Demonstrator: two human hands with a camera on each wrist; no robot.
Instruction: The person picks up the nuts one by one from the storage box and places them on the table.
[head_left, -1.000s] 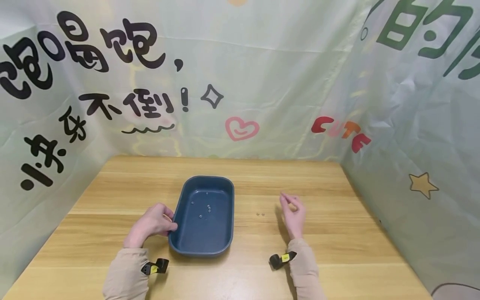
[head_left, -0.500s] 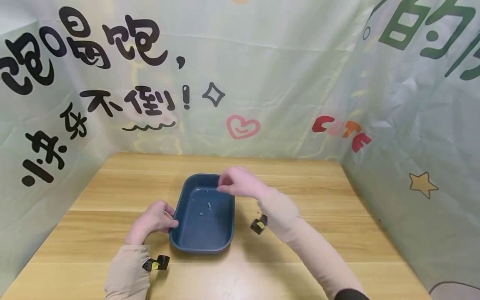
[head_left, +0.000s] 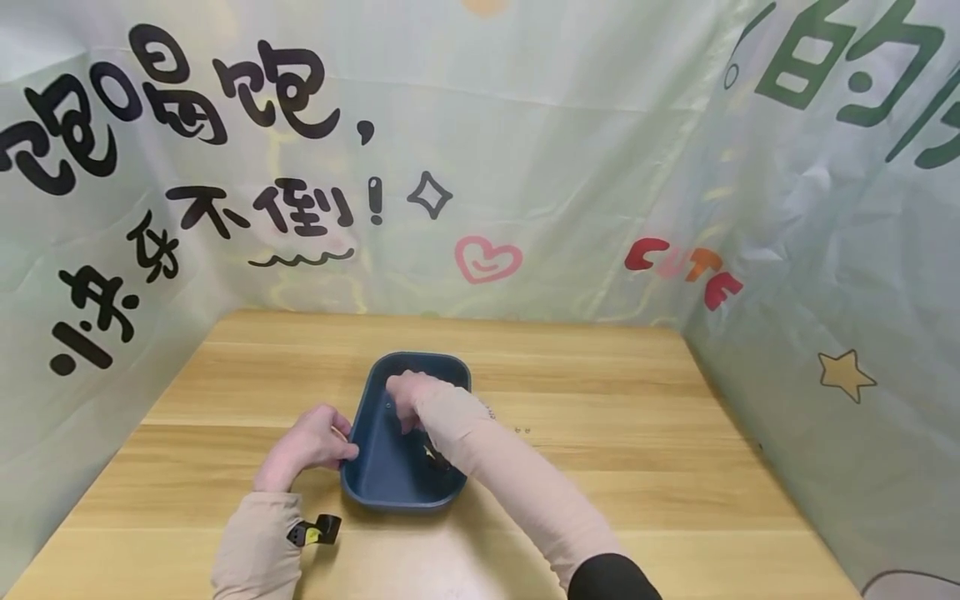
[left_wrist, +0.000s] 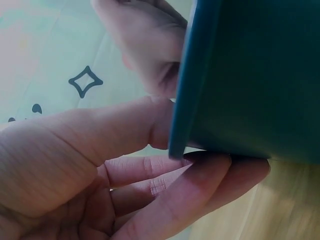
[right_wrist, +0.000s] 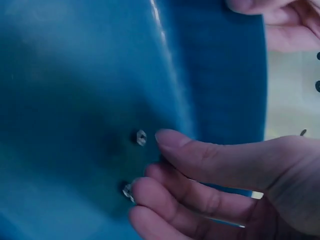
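Note:
A dark blue rectangular tray [head_left: 397, 487] stands on the table. My left hand [head_left: 309, 442] grips its left wall, the thumb over the rim and the other fingers underneath and outside, as the left wrist view shows. My right hand [head_left: 411, 400] is inside the tray, palm down, with its thumb [right_wrist: 175, 140] and fingers slightly apart and nothing visible between them. Beside the thumb tip lies a small metal hex nut [right_wrist: 141, 137]. Another nut [right_wrist: 128, 191] sits by the fingertips, partly hidden. The right forearm covers part of the tray floor in the head view.
Two small nuts [head_left: 522, 430] lie on the wooden table [head_left: 637, 467] to the right of the tray. A printed cloth [head_left: 570, 192] hangs behind the table and along both sides. Each wrist wears a small black camera [head_left: 315, 530].
My right hand has moved left from the table, over the tray's far right corner and down into the tray. Its pinched fingers have parted. My left hand has kept its grip on the tray.

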